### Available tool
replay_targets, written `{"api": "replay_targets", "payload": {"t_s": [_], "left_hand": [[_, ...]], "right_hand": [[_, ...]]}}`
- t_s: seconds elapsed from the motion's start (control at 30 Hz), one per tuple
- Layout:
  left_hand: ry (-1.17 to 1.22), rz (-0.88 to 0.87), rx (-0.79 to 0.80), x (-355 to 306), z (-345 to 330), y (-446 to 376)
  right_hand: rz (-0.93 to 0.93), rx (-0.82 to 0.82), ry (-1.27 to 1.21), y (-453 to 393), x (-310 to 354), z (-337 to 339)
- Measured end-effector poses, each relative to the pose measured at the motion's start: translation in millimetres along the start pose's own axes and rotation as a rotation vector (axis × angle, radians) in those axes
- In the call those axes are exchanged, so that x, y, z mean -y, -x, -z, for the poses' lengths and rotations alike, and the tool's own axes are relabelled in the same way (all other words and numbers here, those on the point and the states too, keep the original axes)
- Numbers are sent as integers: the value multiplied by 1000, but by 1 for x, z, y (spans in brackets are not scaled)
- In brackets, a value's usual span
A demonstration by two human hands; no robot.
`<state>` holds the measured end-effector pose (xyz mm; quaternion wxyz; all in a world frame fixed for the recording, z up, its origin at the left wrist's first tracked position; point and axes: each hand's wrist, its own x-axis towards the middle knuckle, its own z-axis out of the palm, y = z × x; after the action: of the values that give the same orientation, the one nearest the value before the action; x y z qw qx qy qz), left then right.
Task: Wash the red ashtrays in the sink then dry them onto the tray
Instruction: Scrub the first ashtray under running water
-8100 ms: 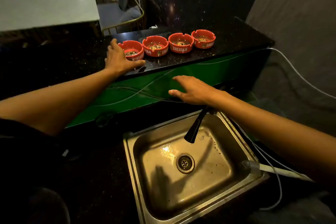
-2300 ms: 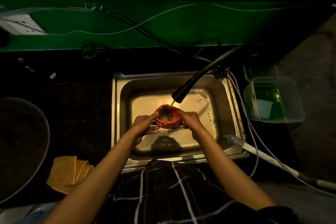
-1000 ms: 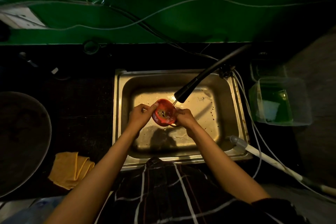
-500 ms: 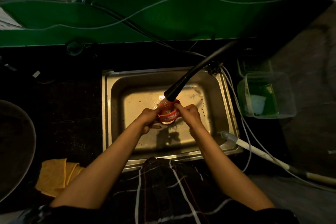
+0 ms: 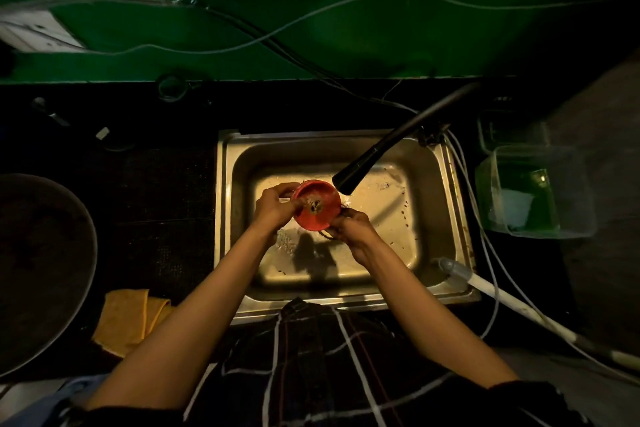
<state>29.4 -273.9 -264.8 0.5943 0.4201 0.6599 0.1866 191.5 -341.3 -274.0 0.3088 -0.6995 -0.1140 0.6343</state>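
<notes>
Your left hand [image 5: 275, 206] and right hand [image 5: 349, 230] both grasp ashtray [image 5: 317, 206], tilted under faucet [image 5: 360, 166] at two o'clock, probably flushing ash into sink [image 5: 446, 191].

A dim wash-up corner behind a bar or café counter: a steel sink [image 5: 446, 191] set in a dark speckled bench [image 5: 166, 191], a black tap [image 5: 381, 156] over it, loose cables [image 5: 242, 42] along a green panel [image 5: 346, 31], a folded yellow cloth [image 5: 128, 319] near left, and a plastic tub [image 5: 540, 191] right.

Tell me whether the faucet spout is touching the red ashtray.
Cannot tell. In the head view the faucet spout tip overlaps the red ashtray rim, hiding any gap.
</notes>
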Motion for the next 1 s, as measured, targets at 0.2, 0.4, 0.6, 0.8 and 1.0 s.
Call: {"api": "replay_targets", "payload": {"t_s": [0.2,0.4,0.6,0.8,1.0], "left_hand": [[-44,-73,105,-3,-22,-6],[82,145,216,3,-41,3],[74,294,319,24,-30,13],[150,286,187,26,-1,12],[1,84,9,3,5,-5]], "right_hand": [[96,-114,70,20,2,24],[265,-273,168,24,2,44],[237,-291,364,9,17,31],[59,-93,232,-13,16,10],[-33,75,83,-4,5,-7]]}}
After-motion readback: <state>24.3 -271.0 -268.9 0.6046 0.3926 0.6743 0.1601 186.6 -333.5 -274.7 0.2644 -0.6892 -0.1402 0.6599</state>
